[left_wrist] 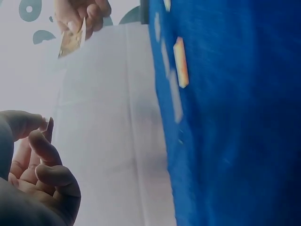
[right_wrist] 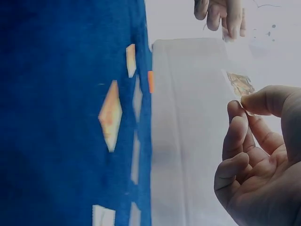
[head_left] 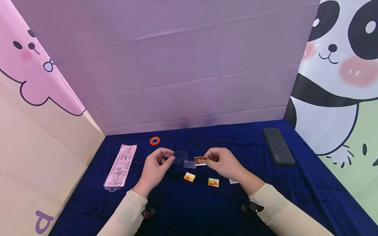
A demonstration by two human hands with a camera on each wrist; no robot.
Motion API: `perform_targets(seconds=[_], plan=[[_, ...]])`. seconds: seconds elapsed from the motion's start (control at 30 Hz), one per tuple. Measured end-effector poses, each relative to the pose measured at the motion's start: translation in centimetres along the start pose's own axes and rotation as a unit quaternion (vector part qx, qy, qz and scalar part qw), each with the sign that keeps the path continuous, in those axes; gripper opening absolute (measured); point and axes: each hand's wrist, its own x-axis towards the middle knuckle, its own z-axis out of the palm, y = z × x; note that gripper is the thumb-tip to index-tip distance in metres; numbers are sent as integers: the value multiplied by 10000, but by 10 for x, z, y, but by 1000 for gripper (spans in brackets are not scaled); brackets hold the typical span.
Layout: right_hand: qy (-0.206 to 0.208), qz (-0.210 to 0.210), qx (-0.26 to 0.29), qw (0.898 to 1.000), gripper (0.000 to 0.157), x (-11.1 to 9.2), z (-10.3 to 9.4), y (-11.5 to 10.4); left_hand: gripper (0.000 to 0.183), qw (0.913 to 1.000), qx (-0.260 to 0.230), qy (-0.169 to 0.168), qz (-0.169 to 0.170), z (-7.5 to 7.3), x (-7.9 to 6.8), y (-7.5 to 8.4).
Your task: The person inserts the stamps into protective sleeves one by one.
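Observation:
My left hand [head_left: 156,167] pinches the edge of a small clear plastic sleeve [head_left: 180,156] between thumb and forefinger, above the dark blue cloth. Facing it, my right hand [head_left: 224,160] holds a brown picture stamp [head_left: 200,160] by its right end, also with thumb and fingertips. In the right wrist view this stamp [right_wrist: 240,84] points toward the other hand, and a gap separates it from those fingers. Below the hands lie an orange-yellow stamp [head_left: 189,177], a second one [head_left: 213,182] and a pale one [head_left: 232,181] partly hidden by my right wrist.
Another clear sleeve [head_left: 189,164] lies between the hands on the blue cloth. A pink printed packet [head_left: 121,167] is at the left, an orange ring-shaped roll [head_left: 155,141] behind, and a black oblong case [head_left: 279,146] at the right. Fabric walls border the table.

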Motion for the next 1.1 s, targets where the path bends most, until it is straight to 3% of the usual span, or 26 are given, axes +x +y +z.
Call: perform_targets(seconds=[0.27, 0.57, 0.9, 1.1], plan=[[354, -142, 34, 9993, 11, 7, -15, -14, 14, 9999, -70, 97, 106, 15, 16, 19], [731, -164, 210, 9970, 6, 8, -36, -25, 8, 9972, -559, 412, 284, 32, 31, 37], [1133, -306, 304, 9926, 7, 0, -55, -41, 9, 9924, -1103, 458, 289, 40, 38, 61], [1275, -397, 352, 9904, 10, -3, -58, -44, 16, 9921, -1075, 471, 433, 37, 36, 64]])
